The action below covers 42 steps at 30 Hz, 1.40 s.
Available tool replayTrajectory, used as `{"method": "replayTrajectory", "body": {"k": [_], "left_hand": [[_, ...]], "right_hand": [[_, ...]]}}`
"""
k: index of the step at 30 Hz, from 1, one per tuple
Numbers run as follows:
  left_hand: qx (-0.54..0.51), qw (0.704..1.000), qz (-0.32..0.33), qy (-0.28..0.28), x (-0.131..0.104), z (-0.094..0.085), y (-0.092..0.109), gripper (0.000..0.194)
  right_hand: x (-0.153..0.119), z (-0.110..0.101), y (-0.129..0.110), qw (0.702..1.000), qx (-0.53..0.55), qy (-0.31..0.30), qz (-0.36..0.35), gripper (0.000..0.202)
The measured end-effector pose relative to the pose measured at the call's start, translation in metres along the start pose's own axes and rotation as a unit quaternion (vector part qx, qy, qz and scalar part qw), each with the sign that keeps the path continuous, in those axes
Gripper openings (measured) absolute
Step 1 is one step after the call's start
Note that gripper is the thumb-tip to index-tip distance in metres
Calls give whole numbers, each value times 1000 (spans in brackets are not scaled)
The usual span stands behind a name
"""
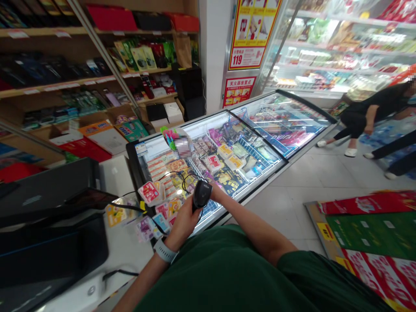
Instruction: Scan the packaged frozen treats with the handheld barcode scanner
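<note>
A black barcode scanner (pixel 202 193) is gripped in my left hand (pixel 182 221), whose fingers wrap round its handle. My right hand (pixel 215 193) is just beyond the scanner head, which hides its fingers; whether it touches the scanner or holds anything, I cannot make out. A thin black cable (pixel 184 180) loops behind the scanner. Both hands are over the near edge of a glass-topped chest freezer (pixel 209 216). To the left of the scanner, a red-and-white package (pixel 150 192) and several colourful small packets (pixel 146 228) lie at the freezer's corner and the counter's edge.
A white counter (pixel 121 255) with a black machine (pixel 48 195) stands at left. Stocked shelves (pixel 97 82) rise behind it. Two people, one a seated person in black (pixel 364 112), are at far right. Red and green boxes (pixel 377 234) lie at lower right on the tiled floor (pixel 289 212).
</note>
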<state>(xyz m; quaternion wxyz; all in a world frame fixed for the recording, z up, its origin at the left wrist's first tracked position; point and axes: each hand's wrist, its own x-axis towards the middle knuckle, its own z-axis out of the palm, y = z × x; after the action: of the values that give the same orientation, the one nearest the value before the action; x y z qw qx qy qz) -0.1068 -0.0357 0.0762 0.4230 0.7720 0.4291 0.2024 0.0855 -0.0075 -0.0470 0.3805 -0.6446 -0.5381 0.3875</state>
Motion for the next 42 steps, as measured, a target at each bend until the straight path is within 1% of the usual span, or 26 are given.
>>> {"method": "replayTrajectory", "body": {"k": [4, 6, 8, 11, 15, 19, 23, 27, 38, 42], "left_hand": [[-2, 1000, -3, -2, 0, 0, 0, 43], [-2, 1000, -10, -3, 0, 0, 0, 42], [-2, 1000, -15, 1, 0, 1, -1, 42], [-2, 1000, -16, 7, 0, 1, -2, 43], [4, 1000, -13, 6, 1, 1, -2, 42], [10, 1000, -8, 0, 2, 2, 1, 40], [10, 1000, -12, -3, 3, 2, 5, 40], [15, 1000, -16, -16, 4, 2, 8, 39], [29, 999, -23, -23, 6, 2, 10, 36], [33, 999, -17, -23, 6, 3, 8, 38]], "right_hand": [[-4, -9, 7, 999, -43, -22, 8, 10], [-6, -15, 10, 999, -33, -21, 30, 10], [-7, -21, 13, 998, 18, -10, 64, 12], [-5, -31, 14, 989, 111, 28, 97, 17], [-2, -44, 10, 973, 190, 71, 108, 18], [-4, -52, 1, 965, 218, 95, 110, 18], [-6, -55, -5, 958, 244, 107, 109, 21], [-4, -55, -3, 954, 262, 113, 92, 22], [1, -55, -2, 962, 234, 113, 86, 21], [2, -54, -1, 959, 246, 112, 87, 23]]}}
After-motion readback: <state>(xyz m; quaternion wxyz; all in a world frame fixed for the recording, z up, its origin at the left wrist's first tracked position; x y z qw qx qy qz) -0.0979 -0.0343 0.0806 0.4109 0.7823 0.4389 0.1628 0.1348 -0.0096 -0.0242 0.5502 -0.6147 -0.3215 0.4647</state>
